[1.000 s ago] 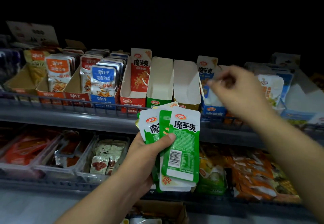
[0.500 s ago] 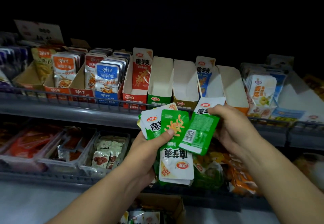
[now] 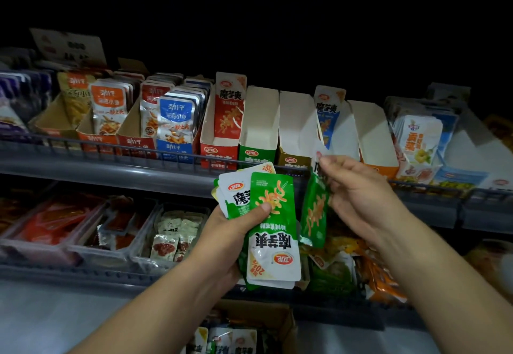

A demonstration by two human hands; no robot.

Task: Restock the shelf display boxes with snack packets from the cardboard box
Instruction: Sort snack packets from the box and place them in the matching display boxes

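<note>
My left hand (image 3: 236,231) grips a fanned stack of green-and-white snack packets (image 3: 270,231) in front of the shelves, thumb pressed across the top one. My right hand (image 3: 358,195) pinches a single green packet (image 3: 315,209) by its upper end; it hangs nearly edge-on just right of the stack. On the upper shelf stand the display boxes: a red one (image 3: 219,148) with one packet, a green box (image 3: 258,143) and a brown box (image 3: 294,143) showing only bare white insides, then a box with a blue packet (image 3: 329,115). The cardboard box (image 3: 280,323) with more packets sits low, below my arms.
A wire rail (image 3: 111,147) runs along the upper shelf's front. Fish-snack boxes (image 3: 172,120) fill the left side, other packets (image 3: 419,137) the right. Clear trays (image 3: 166,231) of snacks line the lower shelf, with loose orange packets (image 3: 383,276) at right.
My right hand came back from the upper shelf, took one green packet off the stack and has lifted it, turning it nearly upright. My left hand stayed holding the stack.
</note>
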